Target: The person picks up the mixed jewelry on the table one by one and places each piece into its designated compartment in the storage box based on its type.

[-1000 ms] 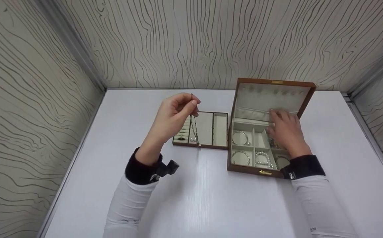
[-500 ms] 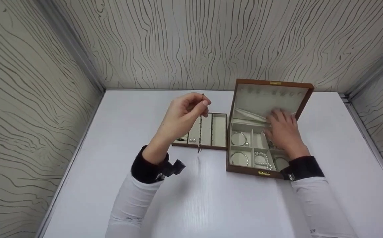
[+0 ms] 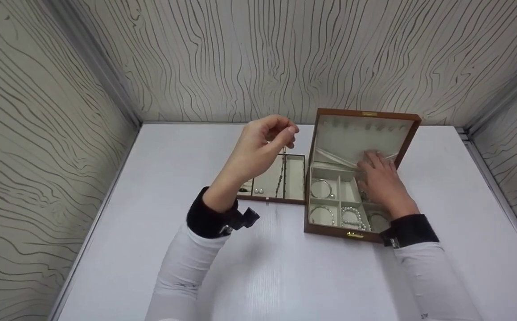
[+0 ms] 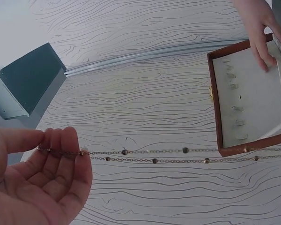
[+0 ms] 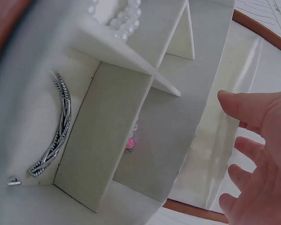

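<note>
In the head view my left hand (image 3: 265, 140) is raised over the shallow tray. A thin beaded chain necklace (image 3: 280, 178) hangs from its fingers. The left wrist view shows thumb and fingertips pinching the necklace (image 4: 154, 161), with two strands running away from the hand. At the open brown jewelry box (image 3: 328, 230) my right hand (image 3: 383, 185) reaches to the lid's cloth pocket (image 3: 336, 159), whose edge is drawn down into a V at the hand. The right wrist view shows that hand's fingers spread over the pale cloth; the exact contact is unclear.
Bangles (image 3: 322, 215), a pearl bracelet (image 3: 352, 218) and other jewelry lie in the box's compartments. To its left sits the tray (image 3: 294, 200) with pearl earrings (image 3: 259, 191). Several small tabs (image 4: 234, 86) line the lid. Patterned walls (image 3: 240, 58) border the white table (image 3: 285, 276).
My left hand has moved right and slightly up, carrying the necklace toward the box. My right hand has pulled the pocket's edge from nearly straight into a V.
</note>
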`<state>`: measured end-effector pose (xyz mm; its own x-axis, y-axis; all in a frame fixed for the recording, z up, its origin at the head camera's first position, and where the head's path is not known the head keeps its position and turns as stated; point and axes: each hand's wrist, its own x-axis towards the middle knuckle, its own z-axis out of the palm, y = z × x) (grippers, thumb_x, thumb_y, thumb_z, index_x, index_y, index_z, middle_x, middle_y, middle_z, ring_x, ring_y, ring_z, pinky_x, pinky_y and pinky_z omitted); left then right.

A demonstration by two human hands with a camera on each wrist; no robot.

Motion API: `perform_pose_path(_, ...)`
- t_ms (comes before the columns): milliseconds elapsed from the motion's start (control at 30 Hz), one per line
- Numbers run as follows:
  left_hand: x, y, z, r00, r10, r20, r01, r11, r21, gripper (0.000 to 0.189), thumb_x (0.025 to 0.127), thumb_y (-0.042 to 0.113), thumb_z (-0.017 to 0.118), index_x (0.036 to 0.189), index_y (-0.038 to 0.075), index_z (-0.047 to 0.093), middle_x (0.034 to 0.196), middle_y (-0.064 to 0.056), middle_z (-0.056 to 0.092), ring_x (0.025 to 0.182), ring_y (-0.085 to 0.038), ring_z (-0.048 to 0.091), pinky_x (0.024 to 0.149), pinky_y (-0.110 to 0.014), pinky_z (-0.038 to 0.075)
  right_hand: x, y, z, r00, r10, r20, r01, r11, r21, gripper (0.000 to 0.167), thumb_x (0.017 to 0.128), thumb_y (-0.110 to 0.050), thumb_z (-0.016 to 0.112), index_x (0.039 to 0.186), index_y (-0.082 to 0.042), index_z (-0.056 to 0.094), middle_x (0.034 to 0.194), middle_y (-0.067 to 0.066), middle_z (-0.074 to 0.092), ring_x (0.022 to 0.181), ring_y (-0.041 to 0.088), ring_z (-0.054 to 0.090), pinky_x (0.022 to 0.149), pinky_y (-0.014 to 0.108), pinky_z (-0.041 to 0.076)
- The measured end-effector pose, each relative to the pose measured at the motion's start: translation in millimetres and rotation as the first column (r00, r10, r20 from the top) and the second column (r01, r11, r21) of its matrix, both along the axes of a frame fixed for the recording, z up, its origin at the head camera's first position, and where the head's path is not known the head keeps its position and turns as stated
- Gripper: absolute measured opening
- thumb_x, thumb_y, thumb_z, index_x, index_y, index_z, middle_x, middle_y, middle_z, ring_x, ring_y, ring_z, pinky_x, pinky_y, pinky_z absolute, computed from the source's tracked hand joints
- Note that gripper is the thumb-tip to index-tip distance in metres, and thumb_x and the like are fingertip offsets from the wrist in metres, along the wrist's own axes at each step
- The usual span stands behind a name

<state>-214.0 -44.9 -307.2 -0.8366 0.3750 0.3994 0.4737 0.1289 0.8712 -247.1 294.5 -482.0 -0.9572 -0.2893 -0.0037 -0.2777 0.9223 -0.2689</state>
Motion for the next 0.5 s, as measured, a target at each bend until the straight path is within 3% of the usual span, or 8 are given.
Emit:
perform_pose_path(400, -13.5, 36.4, 23.7, 0.981, -0.177, 0.081, 0.168, 0.98, 0.106, 0.017, 0.1, 0.002, 0.053, 0.103, -0.009, 0.065, 0.088, -0.015, 0.066, 0.079, -0.02, 0.065, 0.079, -0.031, 0.054, -1.6, -3, 6.4, 1.0, -0.001, 0.03, 0.001, 1.0, -0.012, 0.039, 0.091, -0.003, 0.062, 0.129, 0.004, 0.054, 0.153, 0.03, 0.021, 0.14, 0.053, 0.012, 0.11, 0.068, 0.008)
perform_pose_path(500, -16.9, 48.5, 27.6, 0.975, -0.21, 0.066, 0.202, 0.973, 0.111, 0.017, 0.1, 0.002, 0.053, 0.102, -0.009, 0.065, 0.092, -0.016, 0.067, 0.083, -0.02, 0.066, 0.079, -0.032, 0.054, -1.7, -3, 7.8, 1.0, -0.001, 0.019, 0.001, 1.0, -0.024, 0.036, 0.091, -0.002, 0.062, 0.126, 0.004, 0.057, 0.152, 0.03, 0.022, 0.14, 0.053, 0.013, 0.109, 0.069, 0.01)
